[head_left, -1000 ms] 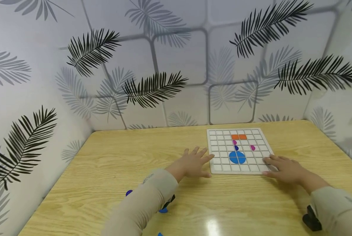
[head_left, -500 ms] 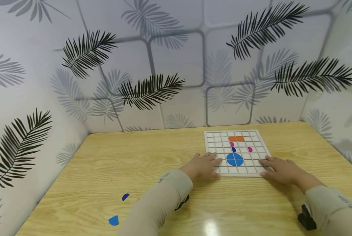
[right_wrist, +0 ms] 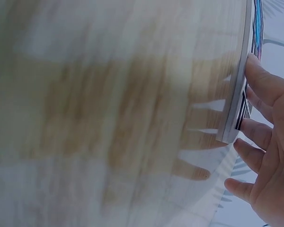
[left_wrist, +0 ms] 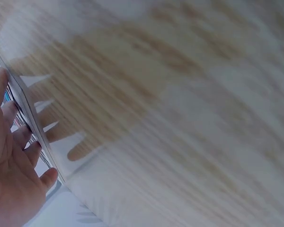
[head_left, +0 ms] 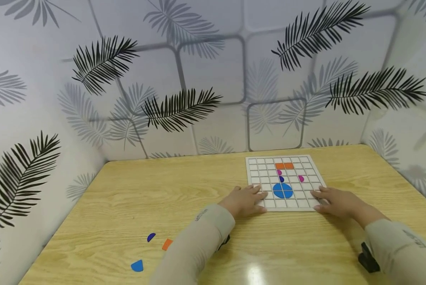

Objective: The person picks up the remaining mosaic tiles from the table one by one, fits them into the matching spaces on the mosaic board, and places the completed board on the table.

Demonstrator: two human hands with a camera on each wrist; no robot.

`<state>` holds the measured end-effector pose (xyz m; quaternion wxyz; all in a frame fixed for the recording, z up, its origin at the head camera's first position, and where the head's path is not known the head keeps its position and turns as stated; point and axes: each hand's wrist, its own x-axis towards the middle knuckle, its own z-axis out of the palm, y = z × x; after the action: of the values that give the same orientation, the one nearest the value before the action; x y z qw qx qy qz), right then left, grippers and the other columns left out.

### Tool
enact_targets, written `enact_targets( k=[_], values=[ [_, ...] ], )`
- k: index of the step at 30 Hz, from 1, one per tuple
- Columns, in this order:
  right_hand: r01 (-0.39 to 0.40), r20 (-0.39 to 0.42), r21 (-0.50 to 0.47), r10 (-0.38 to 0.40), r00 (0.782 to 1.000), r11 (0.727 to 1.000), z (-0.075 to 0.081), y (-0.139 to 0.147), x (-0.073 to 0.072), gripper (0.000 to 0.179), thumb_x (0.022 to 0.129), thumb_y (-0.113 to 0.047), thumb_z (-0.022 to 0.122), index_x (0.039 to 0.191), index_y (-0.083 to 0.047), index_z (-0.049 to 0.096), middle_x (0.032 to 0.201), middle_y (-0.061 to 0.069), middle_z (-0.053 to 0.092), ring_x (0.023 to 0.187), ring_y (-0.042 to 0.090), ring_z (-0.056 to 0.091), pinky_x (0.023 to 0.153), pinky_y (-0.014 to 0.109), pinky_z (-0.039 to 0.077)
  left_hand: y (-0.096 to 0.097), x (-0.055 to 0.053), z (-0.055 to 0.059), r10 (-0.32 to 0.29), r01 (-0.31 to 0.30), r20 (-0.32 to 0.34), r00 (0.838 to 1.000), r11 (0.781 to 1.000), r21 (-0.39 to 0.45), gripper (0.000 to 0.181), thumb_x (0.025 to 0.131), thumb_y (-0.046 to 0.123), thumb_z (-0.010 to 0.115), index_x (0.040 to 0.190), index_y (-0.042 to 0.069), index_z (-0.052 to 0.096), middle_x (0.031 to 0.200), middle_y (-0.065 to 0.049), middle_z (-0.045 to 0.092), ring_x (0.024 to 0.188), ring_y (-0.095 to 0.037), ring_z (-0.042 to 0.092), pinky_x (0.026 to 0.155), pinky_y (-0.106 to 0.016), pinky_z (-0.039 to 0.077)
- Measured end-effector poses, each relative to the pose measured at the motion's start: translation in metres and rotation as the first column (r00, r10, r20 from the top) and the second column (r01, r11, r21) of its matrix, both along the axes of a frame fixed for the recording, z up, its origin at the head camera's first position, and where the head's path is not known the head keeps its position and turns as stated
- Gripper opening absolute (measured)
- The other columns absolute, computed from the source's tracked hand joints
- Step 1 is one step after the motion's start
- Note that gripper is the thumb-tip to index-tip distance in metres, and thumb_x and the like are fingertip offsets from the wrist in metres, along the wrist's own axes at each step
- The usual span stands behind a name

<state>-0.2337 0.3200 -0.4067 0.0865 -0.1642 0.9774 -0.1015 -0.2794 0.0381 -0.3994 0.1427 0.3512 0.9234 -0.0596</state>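
A white gridded board (head_left: 307,202) lies flat on the wooden table. My left hand (head_left: 246,202) rests on its left edge with spread fingers. My right hand (head_left: 341,202) touches the opposite edge, fingers loosely extended. Both wrist views show fingertips along the board's rim. On the grid sit orange squares (head_left: 279,166), a magenta half-round piece (head_left: 279,172), another magenta piece (head_left: 301,179), a dark blue half-round piece (head_left: 281,179) and a large blue round shape (head_left: 278,187) crossed by grid lines.
Left of my left sleeve (head_left: 193,245), the table (head_left: 155,190) bears a loose dark blue half-round piece (head_left: 151,237), an orange piece (head_left: 167,244) partly behind the sleeve, and a blue rounded piece (head_left: 137,265). A leaf-patterned wall (head_left: 220,126) borders the table's far edge.
My left hand has moved right, from beside the board onto its left edge. Loose pieces formerly covered by the left sleeve now show. The right hand stays at the board's right edge.
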Motion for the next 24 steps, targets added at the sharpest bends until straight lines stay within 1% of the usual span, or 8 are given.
enact_targets(
  k=[4, 9, 15, 18, 21, 24],
  values=[
    [0.012, 0.013, -0.02, -0.012, 1.0, 1.0, 0.003, 0.0, -0.002, 0.064, 0.08, -0.05, 0.049, 0.123, -0.002, 0.045, 0.124, 0.032, 0.034, 0.111, 0.048, 0.03, 0.084, 0.057, 0.027, 0.001, -0.002, 0.004, 0.012, -0.012, 0.011, 1.0, 1.0, -0.001, 0.057, 0.085, 0.056, 0.029, 0.136, 0.035, 0.016, 0.142, 0.009, 0.01, 0.128, -0.011, 0.008, 0.1, -0.042, 0.013],
    [0.015, 0.02, -0.037, -0.014, 1.0, 0.999, 0.003, 0.001, -0.001, 0.066, 0.079, -0.05, 0.05, 0.123, -0.001, 0.046, 0.123, 0.033, 0.034, 0.11, 0.049, 0.03, 0.084, 0.058, 0.027, 0.003, -0.001, 0.007, 0.009, -0.008, 0.035, 0.999, 1.0, -0.018, 0.053, 0.088, 0.051, 0.03, 0.136, 0.035, 0.016, 0.142, 0.01, 0.011, 0.128, -0.01, 0.008, 0.1, -0.041, 0.013],
    [0.0, -0.002, -0.071, 0.0, 1.0, 0.997, 0.0, -0.001, 0.003, 0.064, 0.079, -0.049, 0.051, 0.121, -0.001, 0.047, 0.123, 0.032, 0.035, 0.11, 0.049, 0.032, 0.084, 0.057, 0.028, 0.001, 0.0, 0.005, 0.018, -0.017, 0.047, 0.999, 1.0, -0.025, 0.053, 0.088, 0.05, 0.032, 0.136, 0.035, 0.018, 0.142, 0.01, 0.012, 0.128, -0.01, 0.01, 0.1, -0.042, 0.013],
    [-0.013, -0.01, -0.076, 0.012, 1.0, 0.997, -0.002, -0.004, 0.004, 0.062, 0.079, -0.047, 0.053, 0.12, -0.001, 0.048, 0.122, 0.032, 0.036, 0.11, 0.048, 0.033, 0.084, 0.056, 0.028, -0.002, 0.0, 0.001, 0.02, -0.019, 0.052, 0.998, 0.999, -0.029, 0.054, 0.087, 0.051, 0.032, 0.136, 0.035, 0.018, 0.142, 0.01, 0.012, 0.128, -0.011, 0.01, 0.1, -0.042, 0.014],
    [-0.028, -0.029, -0.073, 0.026, 0.999, 0.997, -0.002, -0.007, 0.006, 0.06, 0.079, -0.045, 0.054, 0.119, 0.0, 0.049, 0.121, 0.032, 0.038, 0.109, 0.048, 0.035, 0.083, 0.055, 0.03, -0.006, 0.0, -0.001, 0.022, -0.021, 0.057, 0.998, 1.0, -0.019, 0.055, 0.086, 0.052, 0.032, 0.136, 0.036, 0.017, 0.142, 0.01, 0.011, 0.128, -0.011, 0.009, 0.1, -0.042, 0.013],
    [-0.042, -0.052, -0.068, 0.038, 0.998, 0.997, 0.001, -0.009, 0.007, 0.059, 0.079, -0.044, 0.055, 0.119, 0.0, 0.05, 0.119, 0.033, 0.039, 0.108, 0.047, 0.036, 0.083, 0.055, 0.031, -0.01, 0.0, 0.001, 0.026, -0.025, 0.066, 0.997, 1.0, -0.007, 0.055, 0.086, 0.053, 0.033, 0.136, 0.037, 0.016, 0.142, 0.011, 0.01, 0.128, -0.01, 0.007, 0.1, -0.042, 0.012]
  ],
)
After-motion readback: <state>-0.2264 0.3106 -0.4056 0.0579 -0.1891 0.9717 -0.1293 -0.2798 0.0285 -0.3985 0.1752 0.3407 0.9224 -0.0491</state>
